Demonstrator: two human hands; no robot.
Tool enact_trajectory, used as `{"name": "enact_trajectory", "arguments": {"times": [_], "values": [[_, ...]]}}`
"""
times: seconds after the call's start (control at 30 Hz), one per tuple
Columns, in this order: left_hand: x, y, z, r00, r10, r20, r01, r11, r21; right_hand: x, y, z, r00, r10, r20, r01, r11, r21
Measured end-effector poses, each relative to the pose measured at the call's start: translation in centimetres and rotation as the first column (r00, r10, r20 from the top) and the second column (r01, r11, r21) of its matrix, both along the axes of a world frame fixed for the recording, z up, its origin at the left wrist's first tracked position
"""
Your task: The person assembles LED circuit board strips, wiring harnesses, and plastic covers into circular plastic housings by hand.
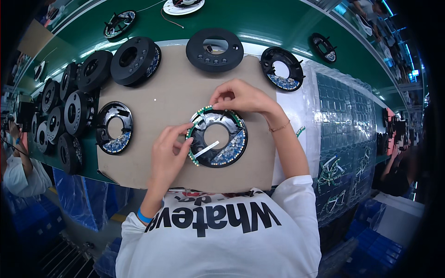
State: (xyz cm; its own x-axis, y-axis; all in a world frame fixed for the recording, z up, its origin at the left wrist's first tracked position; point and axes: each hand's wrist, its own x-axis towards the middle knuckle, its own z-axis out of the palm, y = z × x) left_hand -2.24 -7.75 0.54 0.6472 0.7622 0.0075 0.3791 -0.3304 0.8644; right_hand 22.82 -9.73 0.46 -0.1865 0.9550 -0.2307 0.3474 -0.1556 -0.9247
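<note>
In front of me a round black housing [238, 155] lies on brown cardboard, its hollow side up, with a blue circuit board [230, 149] in its lower right. A curved green LED strip [189, 155] follows the rim's left side and top. My left hand [170, 148] pinches that strip at the left edge between thumb and fingers. At the top of the rim, my right hand [238, 96] has thumb and fingertips closed on the strip's upper end. A short white strip [206, 149] lies slantwise across the housing, beside the centre hole.
Cardboard [157, 99] covers the green bench [259, 23]. Several black rings [76, 113] crowd the left side. Open housings lie at left [114, 128] and upper right [282, 69]. Clear plastic trays [343, 106] at right hold green LED strips [331, 175]. Other people work at both sides.
</note>
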Motion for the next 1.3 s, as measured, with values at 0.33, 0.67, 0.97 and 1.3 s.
{"name": "enact_trajectory", "arguments": {"times": [0.33,0.67,0.97,1.3], "values": [[0.4,-0.7,-0.3,0.997,0.067,0.024,-0.067,0.998,0.006,0.3,0.1,1.0,0.988,0.069,0.138,-0.080,0.994,0.073],[-0.4,-0.4,-1.2,0.997,-0.020,0.068,0.014,0.996,0.085,0.7,-0.8,0.8,0.986,0.095,0.137,-0.111,0.987,0.113],[-1.6,0.7,0.1,0.961,-0.251,-0.113,0.260,0.963,0.074,0.6,-2.4,1.8,0.973,0.141,0.181,-0.162,0.981,0.103],[-1.3,-0.5,0.6,0.932,-0.148,-0.330,0.246,0.928,0.279,0.1,-3.2,0.9,0.952,0.084,0.294,-0.172,0.942,0.289]]}}
